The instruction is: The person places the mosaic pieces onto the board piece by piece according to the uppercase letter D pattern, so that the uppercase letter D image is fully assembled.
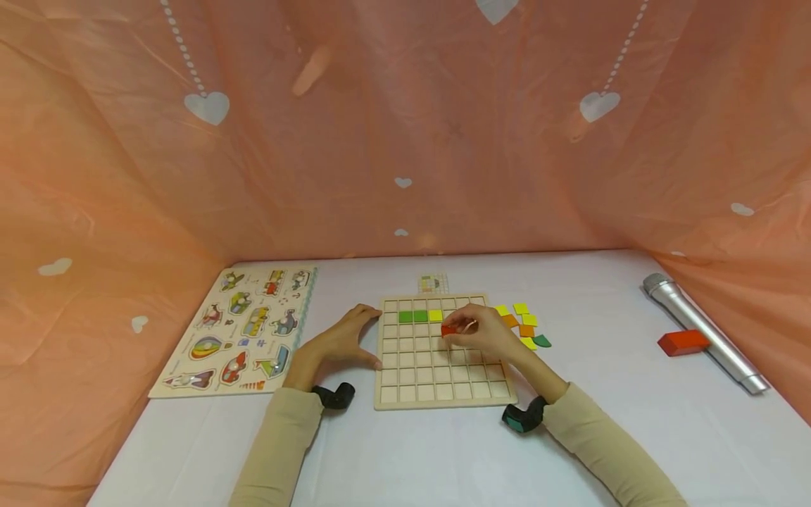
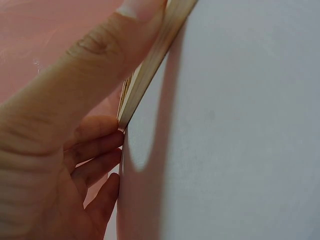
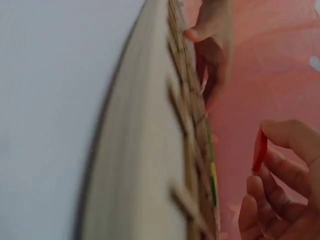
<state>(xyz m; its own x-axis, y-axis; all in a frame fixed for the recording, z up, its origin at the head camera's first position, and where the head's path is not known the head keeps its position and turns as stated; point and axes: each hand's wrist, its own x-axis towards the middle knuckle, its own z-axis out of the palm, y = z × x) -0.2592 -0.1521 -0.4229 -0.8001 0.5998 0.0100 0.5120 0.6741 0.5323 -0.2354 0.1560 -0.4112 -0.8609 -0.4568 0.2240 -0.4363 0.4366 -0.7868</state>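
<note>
The wooden grid board [image 1: 389,396] lies on the white table, with two green tiles [image 1: 413,317] and a yellow tile [image 1: 435,315] in its second row. My left hand [image 1: 342,339] rests against the board's left edge, thumb and fingers spread; the left wrist view shows the thumb [image 2: 100,55] on the board's side [image 2: 145,75]. Over the board, my right hand [image 1: 484,331] pinches a red tile [image 1: 448,330] between thumb and fingers, seen held up in the right wrist view as a thin red piece [image 3: 260,149].
Loose yellow, orange and green pieces [image 1: 527,331] lie right of the board. A small pattern card [image 1: 433,283] sits behind it. At the left is a picture puzzle board [image 1: 217,327]; at the right, a silver microphone [image 1: 703,327] and a red block [image 1: 683,343].
</note>
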